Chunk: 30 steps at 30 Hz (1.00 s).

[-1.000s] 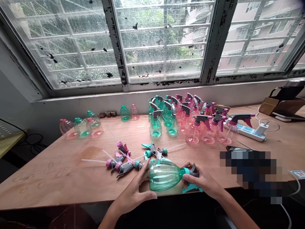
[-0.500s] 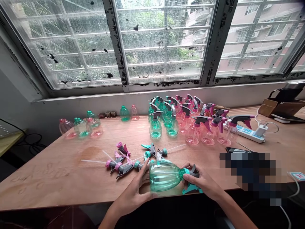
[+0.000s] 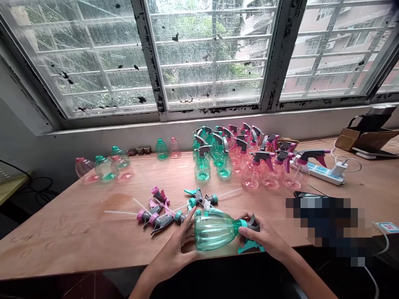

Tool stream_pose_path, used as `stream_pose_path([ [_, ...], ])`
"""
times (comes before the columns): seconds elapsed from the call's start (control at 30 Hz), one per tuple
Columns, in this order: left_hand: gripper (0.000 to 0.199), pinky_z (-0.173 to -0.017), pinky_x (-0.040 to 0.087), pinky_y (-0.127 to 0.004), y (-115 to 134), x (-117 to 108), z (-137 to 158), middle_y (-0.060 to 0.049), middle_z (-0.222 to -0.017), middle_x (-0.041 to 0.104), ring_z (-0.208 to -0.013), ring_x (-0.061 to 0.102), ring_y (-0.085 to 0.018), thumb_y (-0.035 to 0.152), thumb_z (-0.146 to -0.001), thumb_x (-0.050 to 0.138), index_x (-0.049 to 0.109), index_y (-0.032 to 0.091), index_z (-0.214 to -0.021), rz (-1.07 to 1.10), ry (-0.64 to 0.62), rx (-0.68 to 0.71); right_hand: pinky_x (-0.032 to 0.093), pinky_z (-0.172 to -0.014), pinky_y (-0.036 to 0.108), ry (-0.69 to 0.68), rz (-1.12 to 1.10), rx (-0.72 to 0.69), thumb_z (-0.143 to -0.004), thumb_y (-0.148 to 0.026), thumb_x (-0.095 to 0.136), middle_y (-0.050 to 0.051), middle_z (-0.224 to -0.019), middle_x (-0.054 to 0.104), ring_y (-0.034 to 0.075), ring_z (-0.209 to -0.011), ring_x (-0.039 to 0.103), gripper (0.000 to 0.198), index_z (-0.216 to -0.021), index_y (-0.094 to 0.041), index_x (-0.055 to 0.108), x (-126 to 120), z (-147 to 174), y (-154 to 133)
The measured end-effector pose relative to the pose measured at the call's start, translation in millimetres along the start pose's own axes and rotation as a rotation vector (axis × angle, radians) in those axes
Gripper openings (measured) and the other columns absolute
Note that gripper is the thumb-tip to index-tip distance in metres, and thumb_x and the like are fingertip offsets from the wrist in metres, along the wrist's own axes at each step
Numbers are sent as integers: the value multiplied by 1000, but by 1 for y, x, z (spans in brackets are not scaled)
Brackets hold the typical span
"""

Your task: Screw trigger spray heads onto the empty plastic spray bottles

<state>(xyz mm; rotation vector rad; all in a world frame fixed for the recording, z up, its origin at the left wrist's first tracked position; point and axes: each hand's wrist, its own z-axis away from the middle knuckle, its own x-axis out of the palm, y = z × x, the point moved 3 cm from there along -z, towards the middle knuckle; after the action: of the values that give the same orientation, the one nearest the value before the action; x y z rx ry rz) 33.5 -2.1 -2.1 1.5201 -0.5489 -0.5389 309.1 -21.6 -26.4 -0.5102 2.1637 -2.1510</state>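
A green clear spray bottle (image 3: pixel 214 231) lies on its side in the air by the table's front edge, its neck to the right. Around its base curl the fingers of my left hand (image 3: pixel 174 249), with the thumb underneath. My right hand (image 3: pixel 263 238) is closed at the neck, on the teal collar and grey spray head (image 3: pixel 254 224); the teal trigger (image 3: pixel 249 246) hangs below. Just beyond the bottle lie loose spray heads: pink-and-grey ones (image 3: pixel 160 222) to the left and teal-and-grey ones (image 3: pixel 199 199) behind it, several with thin straws.
Several spray bottles with heads, green (image 3: pixel 202 168) and pink (image 3: pixel 251 176), stand at the back. Headless bottles (image 3: pixel 107 168) stand at the back left. A power strip (image 3: pixel 326 173), a dark phone-like object (image 3: pixel 307 194) and a brown box-like stand (image 3: pixel 355 139) are on the right.
Both hands keep the same hold on the green spray bottle. The whole view has shifted very slightly; nothing else has visibly moved.
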Motion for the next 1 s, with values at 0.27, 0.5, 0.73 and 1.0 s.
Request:
stream_pose_path([
  [0.27,98,-118,40,-48,7,1,-2,-7,-163,36,-142,45,-33,21,-82,81,24,38,-159,-59,-6,-25,57,-62,28,23,6,-4,-87,-43,78,2,-72,76,18,-64,72,33,-100,-17,61,1,0,-4],
  [0.5,96,-114,42,-45,7,2,-13,-9,-137,60,-120,59,-28,28,-89,72,10,33,-162,-207,43,44,57,-59,30,110,-81,11,-81,-46,82,0,-69,72,18,-60,70,38,-94,-19,58,-1,-5,-2],
  [0.73,102,-110,44,-44,5,0,-12,-6,-114,64,-100,61,-23,28,-81,80,18,29,-162,-149,15,-21,58,-58,30,88,-81,37,-80,-45,82,0,-69,71,18,-61,69,38,-95,-18,59,-1,-5,1],
  [1.0,97,-114,40,-41,6,-2,-4,-7,-146,51,-114,58,-24,22,-86,74,14,37,-161,-257,31,-8,58,-58,30,100,-95,40,-80,-46,83,1,-68,73,18,-59,70,39,-94,-19,59,-2,-2,-1],
])
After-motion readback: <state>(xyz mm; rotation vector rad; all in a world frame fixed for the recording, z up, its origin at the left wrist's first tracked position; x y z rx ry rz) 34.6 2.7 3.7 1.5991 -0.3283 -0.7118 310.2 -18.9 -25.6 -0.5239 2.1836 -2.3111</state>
